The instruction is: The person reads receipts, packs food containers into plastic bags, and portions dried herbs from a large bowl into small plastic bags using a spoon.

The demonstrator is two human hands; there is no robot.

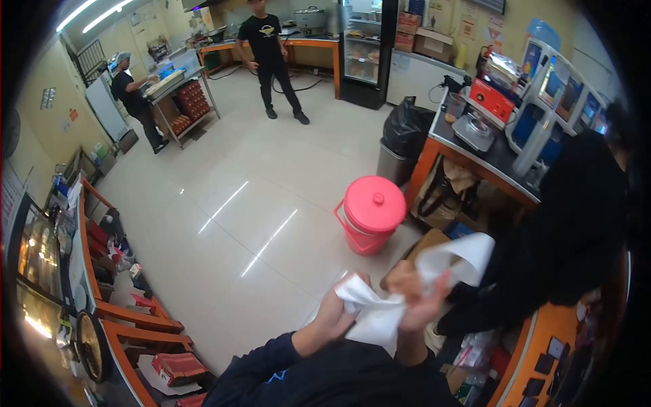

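Left hand [332,311] and blurred right hand [424,309], fingers partly curled, grip white sheeting [377,327], apparently light, limp, tearable, best held by its edges.

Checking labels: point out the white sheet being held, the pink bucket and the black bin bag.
White sheet [377,328]: head view, on its lower part.
Pink bucket [374,211]: head view, on the lid.
Black bin bag [408,129]: head view, on its front.

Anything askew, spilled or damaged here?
One thing: a cable trails on the floor by the back counter, possibly a trip risk. No spill or damage visible; the white sheet at the left hand is too blurred to judge.
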